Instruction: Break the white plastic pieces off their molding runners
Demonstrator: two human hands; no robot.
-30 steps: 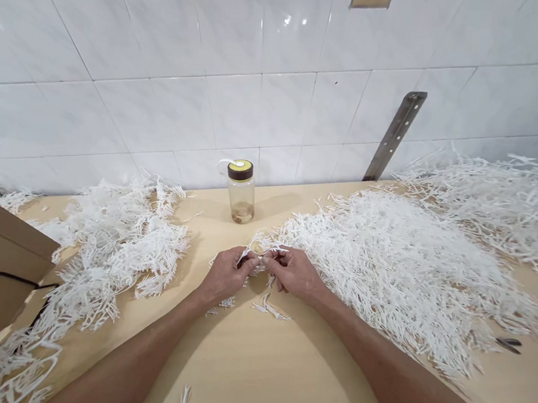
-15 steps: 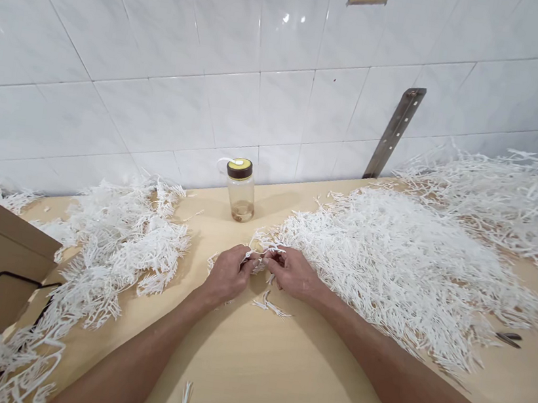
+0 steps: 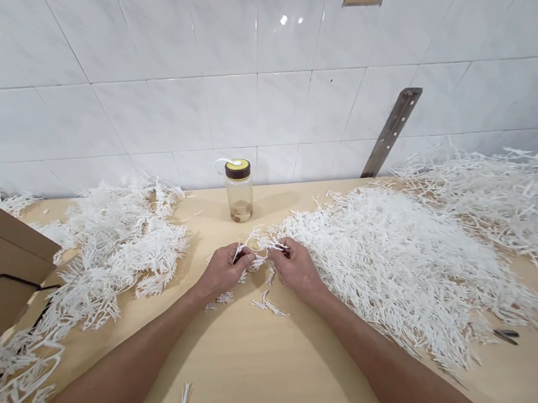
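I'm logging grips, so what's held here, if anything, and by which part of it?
The left hand and right hand pinch thin white strands; exactly which part each grips is too small to tell.

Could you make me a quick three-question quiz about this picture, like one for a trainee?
1. True or false: the bottle has its lid on.
2. Which is nearest the right hand? A) the left-hand white pile; B) the right-hand white pile; C) the bottle.
3. Fill in: the left hand holds a thin white ____.

Key: 1. True. 2. B. 3. Strand.
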